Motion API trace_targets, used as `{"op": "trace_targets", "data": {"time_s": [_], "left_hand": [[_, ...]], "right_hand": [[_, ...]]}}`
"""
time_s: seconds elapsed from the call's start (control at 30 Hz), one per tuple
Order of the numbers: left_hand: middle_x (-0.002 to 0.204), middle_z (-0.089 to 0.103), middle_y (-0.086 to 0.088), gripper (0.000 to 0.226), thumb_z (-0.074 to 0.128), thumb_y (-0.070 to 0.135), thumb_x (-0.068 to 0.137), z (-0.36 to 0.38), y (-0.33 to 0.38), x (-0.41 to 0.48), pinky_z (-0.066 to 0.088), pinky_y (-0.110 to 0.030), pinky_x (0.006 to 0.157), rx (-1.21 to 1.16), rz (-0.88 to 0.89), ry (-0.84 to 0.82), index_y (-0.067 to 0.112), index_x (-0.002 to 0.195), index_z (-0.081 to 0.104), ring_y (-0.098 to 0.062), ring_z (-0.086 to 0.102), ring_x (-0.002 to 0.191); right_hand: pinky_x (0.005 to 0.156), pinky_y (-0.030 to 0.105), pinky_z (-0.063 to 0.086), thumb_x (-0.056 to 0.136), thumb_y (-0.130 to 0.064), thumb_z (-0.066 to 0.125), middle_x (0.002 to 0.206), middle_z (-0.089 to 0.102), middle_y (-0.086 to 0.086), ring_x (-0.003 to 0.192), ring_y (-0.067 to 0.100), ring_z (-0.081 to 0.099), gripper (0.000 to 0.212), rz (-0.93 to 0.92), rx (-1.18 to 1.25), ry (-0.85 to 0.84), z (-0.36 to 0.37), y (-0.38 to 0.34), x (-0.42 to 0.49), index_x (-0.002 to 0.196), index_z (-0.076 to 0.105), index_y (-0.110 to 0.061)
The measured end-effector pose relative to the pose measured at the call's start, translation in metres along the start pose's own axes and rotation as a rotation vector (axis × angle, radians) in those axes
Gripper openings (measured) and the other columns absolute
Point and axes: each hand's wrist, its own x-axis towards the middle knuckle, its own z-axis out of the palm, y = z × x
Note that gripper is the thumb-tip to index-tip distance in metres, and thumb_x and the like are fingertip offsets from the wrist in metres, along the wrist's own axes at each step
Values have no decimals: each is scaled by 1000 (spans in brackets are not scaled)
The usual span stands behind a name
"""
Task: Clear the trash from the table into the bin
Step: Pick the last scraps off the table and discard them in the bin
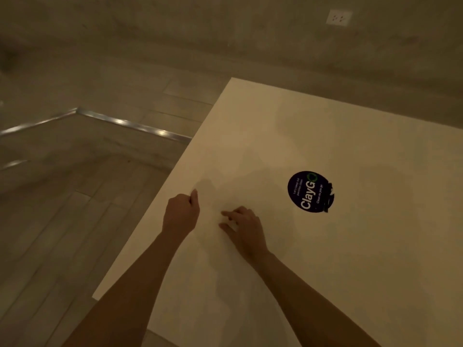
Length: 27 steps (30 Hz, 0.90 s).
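Observation:
Both my hands rest over the white table [325, 246] near its left edge. My left hand [181, 212] is curled into a loose fist with the thumb up, and nothing shows inside it. My right hand [244, 230] lies palm down a little to its right, fingers spread and pointing left, touching the tabletop. I see no trash and no bin in this view.
A round dark "ClayGo" sticker [310, 191] is stuck on the table right of my hands. Left of the table is a tiled floor with a metal-edged step [125, 122]. A wall with a socket [339, 17] runs behind.

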Motion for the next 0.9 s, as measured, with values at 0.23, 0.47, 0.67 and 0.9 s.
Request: {"op": "trace_targets", "data": {"time_s": [0.23, 0.47, 0.67, 0.9], "left_hand": [[74, 65, -30, 60, 31, 31, 100, 9, -22, 4, 46, -42, 68, -28, -54, -33, -9, 68, 62, -41, 62, 76], [73, 65, -27, 56, 32, 33, 100, 14, -28, 6, 41, -39, 63, -92, -54, -44, 1, 59, 53, -39, 60, 75], [53, 54, -17, 60, 34, 32, 100, 5, -30, 14, 34, -33, 56, -120, -22, -69, 11, 44, 36, -26, 47, 55], [69, 68, -23, 57, 38, 30, 99, 7, 13, 16, 47, -34, 69, -193, 125, -325, -4, 63, 67, -32, 64, 69]], "right_hand": [[83, 36, 30, 83, -46, 63, 99, 62, -3, 96, 20, 53, 24, 40, -53, 77, 17, 0, 15, 103, 71, -37], [74, 35, 30, 79, -44, 67, 87, 61, -7, 83, 19, 52, 12, 32, -74, 173, 26, -9, 19, 86, 75, -37], [79, 36, 39, 87, -23, 62, 90, 62, 3, 89, 25, 56, 13, 4, -53, 116, 29, -18, 24, 88, 71, -15], [78, 35, 49, 89, -23, 61, 90, 59, 4, 82, 16, 55, 13, 30, 124, 162, -19, -36, -1, 91, 70, -14]]}}
